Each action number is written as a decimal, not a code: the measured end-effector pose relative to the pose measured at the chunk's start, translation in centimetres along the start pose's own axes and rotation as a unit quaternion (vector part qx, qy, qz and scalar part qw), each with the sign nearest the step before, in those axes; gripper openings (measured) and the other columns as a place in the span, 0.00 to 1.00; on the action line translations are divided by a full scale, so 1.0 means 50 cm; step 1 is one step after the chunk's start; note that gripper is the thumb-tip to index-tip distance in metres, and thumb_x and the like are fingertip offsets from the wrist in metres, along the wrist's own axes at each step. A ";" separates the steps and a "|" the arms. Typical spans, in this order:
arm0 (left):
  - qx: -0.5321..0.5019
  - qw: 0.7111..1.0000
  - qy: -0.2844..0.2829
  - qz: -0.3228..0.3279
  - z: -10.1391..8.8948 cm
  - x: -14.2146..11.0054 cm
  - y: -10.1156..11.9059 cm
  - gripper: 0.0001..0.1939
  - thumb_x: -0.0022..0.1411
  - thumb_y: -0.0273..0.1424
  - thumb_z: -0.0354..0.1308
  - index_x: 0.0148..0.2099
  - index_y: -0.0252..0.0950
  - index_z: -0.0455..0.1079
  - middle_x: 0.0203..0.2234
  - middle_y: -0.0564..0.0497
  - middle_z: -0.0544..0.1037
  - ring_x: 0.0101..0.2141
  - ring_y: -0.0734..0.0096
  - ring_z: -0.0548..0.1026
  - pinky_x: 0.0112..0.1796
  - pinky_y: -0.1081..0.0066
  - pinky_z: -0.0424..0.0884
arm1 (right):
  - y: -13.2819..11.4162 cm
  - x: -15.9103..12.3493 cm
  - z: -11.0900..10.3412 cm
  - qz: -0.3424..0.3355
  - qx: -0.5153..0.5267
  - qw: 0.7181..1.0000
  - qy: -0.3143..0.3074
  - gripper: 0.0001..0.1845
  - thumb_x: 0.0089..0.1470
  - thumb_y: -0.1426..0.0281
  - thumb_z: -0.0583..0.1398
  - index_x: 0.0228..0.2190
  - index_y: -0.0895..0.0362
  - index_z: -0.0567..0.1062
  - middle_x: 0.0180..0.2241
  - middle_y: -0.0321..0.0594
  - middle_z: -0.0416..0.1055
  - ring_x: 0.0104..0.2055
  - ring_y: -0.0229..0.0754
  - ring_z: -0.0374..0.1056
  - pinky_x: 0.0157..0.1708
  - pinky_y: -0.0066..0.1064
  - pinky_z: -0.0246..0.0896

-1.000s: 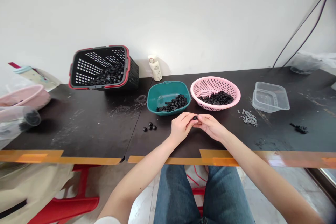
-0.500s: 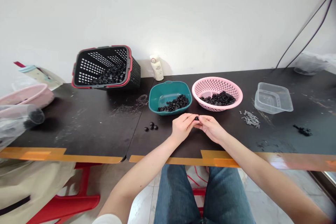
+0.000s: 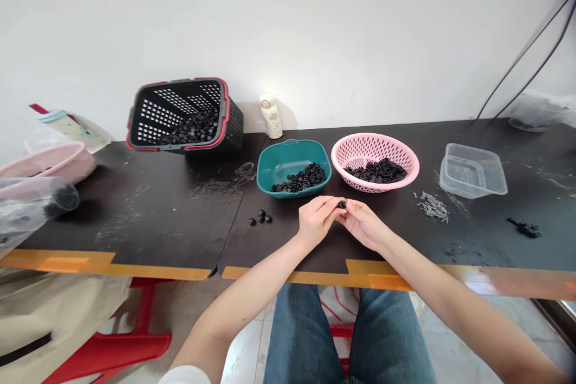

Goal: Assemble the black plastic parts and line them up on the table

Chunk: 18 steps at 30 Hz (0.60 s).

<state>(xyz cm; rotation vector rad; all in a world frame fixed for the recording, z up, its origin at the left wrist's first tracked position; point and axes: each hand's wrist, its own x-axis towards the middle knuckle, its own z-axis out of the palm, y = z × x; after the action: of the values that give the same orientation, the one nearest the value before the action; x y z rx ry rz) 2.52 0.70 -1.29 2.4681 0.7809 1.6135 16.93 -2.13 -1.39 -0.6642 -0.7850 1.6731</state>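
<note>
My left hand (image 3: 318, 218) and my right hand (image 3: 361, 223) meet above the front of the dark table. Both are closed, fingertips pinching one small black part (image 3: 342, 204) between them; fingers cover most of it, so its exact kind is unclear. Just behind stand a teal basin (image 3: 274, 159) with small black pieces and a pink colander (image 3: 360, 143) holding more black pieces. To the left of my hands lie several round black knobs (image 3: 261, 216). Off to the right is a pile of small grey pins or screws (image 3: 434, 207).
A dark basket with a red rim (image 3: 231, 126) holds round black parts. Around it are a white bottle (image 3: 271, 118), a clear plastic container (image 3: 472, 177), a black clump (image 3: 524, 228), a pink basin (image 3: 58, 162) and a plastic bag (image 3: 27, 210). Orange tape (image 3: 153, 273) runs along the table edge.
The whole view has shifted slightly. Both hands stay together at the same place, still pinching the small black part, with little visible finger movement.
</note>
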 end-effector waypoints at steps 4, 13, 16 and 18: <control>-0.013 1.000 0.013 0.000 -0.001 -0.002 0.002 0.10 0.62 0.30 0.56 0.45 0.35 0.73 0.36 0.48 0.79 0.36 0.71 0.76 0.38 0.71 0.74 | 0.000 -0.003 0.002 0.003 0.016 1.000 -0.015 0.10 0.46 0.61 0.66 0.24 0.54 0.77 0.30 0.35 0.73 0.35 0.36 0.66 0.46 0.34 0.62; -0.005 1.000 0.023 0.002 0.001 -0.007 -0.003 0.11 0.62 0.31 0.56 0.46 0.36 0.73 0.36 0.48 0.79 0.36 0.71 0.77 0.37 0.71 0.75 | 0.001 -0.008 0.008 -0.008 0.016 1.000 -0.009 0.09 0.47 0.61 0.66 0.24 0.53 0.76 0.29 0.33 0.71 0.34 0.36 0.66 0.46 0.35 0.61; 0.000 1.000 0.025 0.005 0.002 -0.008 -0.005 0.11 0.62 0.31 0.56 0.46 0.36 0.73 0.36 0.48 0.79 0.36 0.71 0.77 0.37 0.71 0.75 | -0.002 -0.010 0.010 -0.010 0.003 1.000 -0.005 0.09 0.47 0.61 0.66 0.25 0.53 0.76 0.29 0.33 0.71 0.34 0.36 0.65 0.46 0.35 0.61; -0.002 1.000 0.026 0.011 0.002 -0.008 -0.006 0.11 0.62 0.31 0.56 0.47 0.36 0.73 0.36 0.48 0.79 0.36 0.71 0.77 0.37 0.71 0.74 | -0.006 -0.010 0.011 -0.015 -0.003 1.000 -0.009 0.10 0.47 0.62 0.66 0.23 0.54 0.75 0.28 0.33 0.70 0.34 0.36 0.65 0.45 0.35 0.62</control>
<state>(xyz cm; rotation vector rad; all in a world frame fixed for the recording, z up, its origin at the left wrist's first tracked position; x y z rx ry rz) 2.36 0.78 -1.77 2.4494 0.7595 1.6918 16.83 -2.67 -0.79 -0.6392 -0.8109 1.6517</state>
